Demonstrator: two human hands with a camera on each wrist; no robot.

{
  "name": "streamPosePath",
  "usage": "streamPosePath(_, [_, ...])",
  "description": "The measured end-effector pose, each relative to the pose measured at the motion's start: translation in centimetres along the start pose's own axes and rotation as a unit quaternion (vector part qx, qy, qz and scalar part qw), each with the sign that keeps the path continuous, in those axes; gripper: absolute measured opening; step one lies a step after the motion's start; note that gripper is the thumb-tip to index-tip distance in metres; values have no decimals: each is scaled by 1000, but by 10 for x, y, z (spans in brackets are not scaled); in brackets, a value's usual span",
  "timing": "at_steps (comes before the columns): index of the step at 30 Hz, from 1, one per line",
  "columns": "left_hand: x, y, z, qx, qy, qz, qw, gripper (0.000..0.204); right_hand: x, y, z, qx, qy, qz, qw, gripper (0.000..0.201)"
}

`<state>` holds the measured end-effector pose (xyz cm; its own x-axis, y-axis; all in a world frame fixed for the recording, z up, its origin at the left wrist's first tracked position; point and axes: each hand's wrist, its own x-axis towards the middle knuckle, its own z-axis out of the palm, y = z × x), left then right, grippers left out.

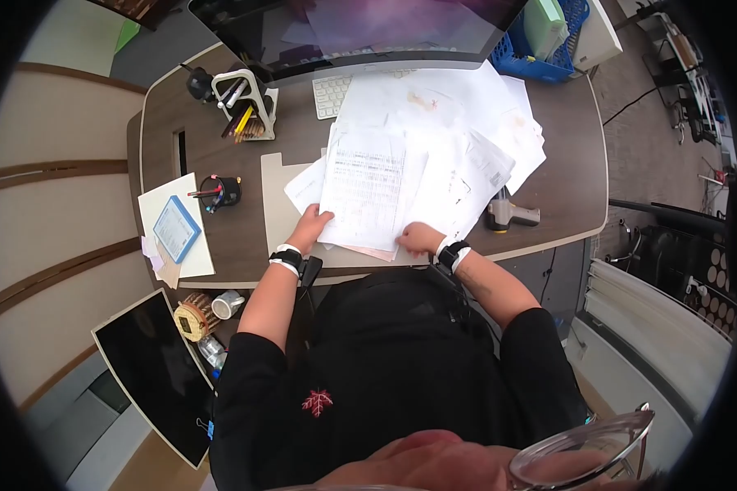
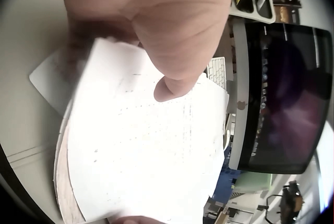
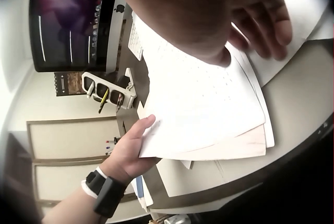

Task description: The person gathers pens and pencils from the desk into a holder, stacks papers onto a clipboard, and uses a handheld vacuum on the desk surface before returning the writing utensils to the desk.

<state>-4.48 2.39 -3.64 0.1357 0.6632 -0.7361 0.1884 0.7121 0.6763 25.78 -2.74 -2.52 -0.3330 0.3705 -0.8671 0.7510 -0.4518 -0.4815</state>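
Note:
A stack of printed papers (image 1: 364, 188) lies in front of me, the top sheet covered in rows of small print. My left hand (image 1: 309, 229) grips its lower left edge, thumb on top and the other fingers beneath. Toward the lower right corner is my right hand (image 1: 422, 238); its thumb (image 3: 222, 58) is at the stack's right edge, and the loosely bent fingers (image 3: 263, 28) hang over a neighbouring white sheet. A pinkish sheet (image 3: 240, 144) shows under the top pages. More loose white papers (image 1: 458, 106) spread behind and to the right.
A monitor (image 1: 368, 37) and a keyboard (image 1: 330, 96) stand at the back. Left are a pen organizer (image 1: 258, 106), a black pen cup (image 1: 221, 192) and a blue-edged pad (image 1: 177, 229). A grey handheld device (image 1: 512, 214) lies right, with a blue basket (image 1: 540, 65) behind.

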Motion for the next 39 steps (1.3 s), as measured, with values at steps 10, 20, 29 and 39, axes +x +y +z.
streamPosePath(10, [5,29,16,203,-109,118,966,46,12,4,6,494,271,-75,823,44])
streamPosePath(20, [77,35,-38,525,146,376,750,37,42,-42,31,386,131,-5,913,34])
streamPosePath(29, [18,25,0,128,-54,69,988,55,52,-48,42,566,238,-150,775,46])
streamPosePath(39, [-12,50,73,-109,-104,76,986,41,-32,4,-10,471,311,-154,811,36])
